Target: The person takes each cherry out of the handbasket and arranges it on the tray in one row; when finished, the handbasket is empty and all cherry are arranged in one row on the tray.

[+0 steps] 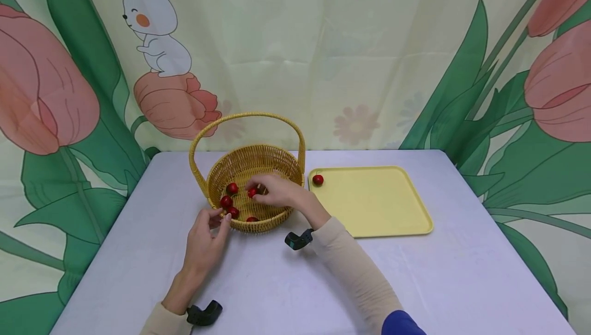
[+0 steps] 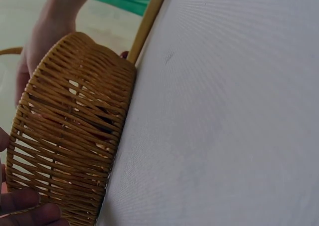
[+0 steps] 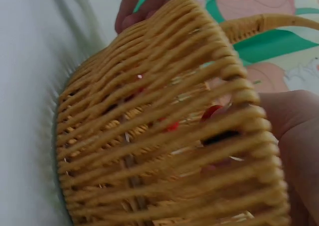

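Note:
A yellow wicker basket (image 1: 263,226) with a tall arched handle stands on the table. Several red cherries (image 1: 226,201) lie in it, mostly toward its left side. My left hand (image 1: 205,240) holds the basket's front-left rim, its fingers (image 2: 35,213) against the woven outer wall. Reaching over the right side, my right hand (image 1: 277,190) is inside the basket and pinches a red cherry (image 1: 252,192) between thumb and fingers. Through the weave in the right wrist view, red fruit (image 3: 212,112) shows beside that hand, partly hidden.
Right of the basket lies a pale yellow tray (image 1: 374,204) with one cherry (image 1: 317,180) in its far left corner. A white cloth covers the table (image 1: 268,283). Behind hangs a printed curtain (image 1: 286,42) with tulips and a rabbit.

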{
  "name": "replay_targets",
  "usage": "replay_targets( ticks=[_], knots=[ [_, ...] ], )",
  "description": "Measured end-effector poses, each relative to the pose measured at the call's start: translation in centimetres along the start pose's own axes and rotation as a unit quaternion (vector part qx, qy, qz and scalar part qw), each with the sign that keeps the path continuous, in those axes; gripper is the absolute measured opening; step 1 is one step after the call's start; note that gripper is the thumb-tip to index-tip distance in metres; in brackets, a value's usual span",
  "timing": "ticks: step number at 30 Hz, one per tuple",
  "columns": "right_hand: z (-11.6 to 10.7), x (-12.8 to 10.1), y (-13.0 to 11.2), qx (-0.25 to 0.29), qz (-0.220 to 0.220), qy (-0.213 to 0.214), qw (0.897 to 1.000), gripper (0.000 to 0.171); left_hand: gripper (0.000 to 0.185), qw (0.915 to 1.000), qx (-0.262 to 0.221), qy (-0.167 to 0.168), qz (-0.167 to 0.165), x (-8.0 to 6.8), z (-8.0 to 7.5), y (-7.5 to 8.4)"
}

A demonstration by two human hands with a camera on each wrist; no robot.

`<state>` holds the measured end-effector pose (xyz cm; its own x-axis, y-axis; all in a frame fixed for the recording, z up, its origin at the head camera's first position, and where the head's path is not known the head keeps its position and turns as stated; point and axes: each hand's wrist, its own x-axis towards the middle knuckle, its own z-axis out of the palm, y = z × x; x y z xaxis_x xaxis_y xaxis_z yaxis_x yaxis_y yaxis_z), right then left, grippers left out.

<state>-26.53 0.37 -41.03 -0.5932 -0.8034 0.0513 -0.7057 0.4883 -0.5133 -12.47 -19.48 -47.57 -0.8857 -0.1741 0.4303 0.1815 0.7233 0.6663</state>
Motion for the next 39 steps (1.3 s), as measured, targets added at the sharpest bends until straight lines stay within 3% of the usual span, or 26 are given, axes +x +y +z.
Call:
replay_targets(
  ticks=[4, 18, 26, 39],
  knots=[
    [-0.6, -1.0, 0.0, 0.021, -0.012, 0.023, 0.999, 0.028, 0.03, 1.0, 0.001, 0.0, 0.002, 0.0, 0.0, -0.1],
    [-2.8, -5.4, 0.6, 0.111, 0.012, 0.108, 0.988, 0.032, 0.033, 1.0, -0.001, -0.004, -0.007, -0.2, -0.1, -0.1],
    [-3.8, -7.5, 1.7, 0.132, -0.028, 0.184, 0.974, 0.032, 0.034, 1.0, -0.003, -0.003, -0.005, -0.1, -0.2, -0.1],
    [-5.2, -10.1, 4.3, 0.159, 0.037, 0.266, 0.95, 0.032, 0.033, 0.9999, -0.01, -0.003, -0.007, 0.0, 0.0, -0.1]
  ],
)
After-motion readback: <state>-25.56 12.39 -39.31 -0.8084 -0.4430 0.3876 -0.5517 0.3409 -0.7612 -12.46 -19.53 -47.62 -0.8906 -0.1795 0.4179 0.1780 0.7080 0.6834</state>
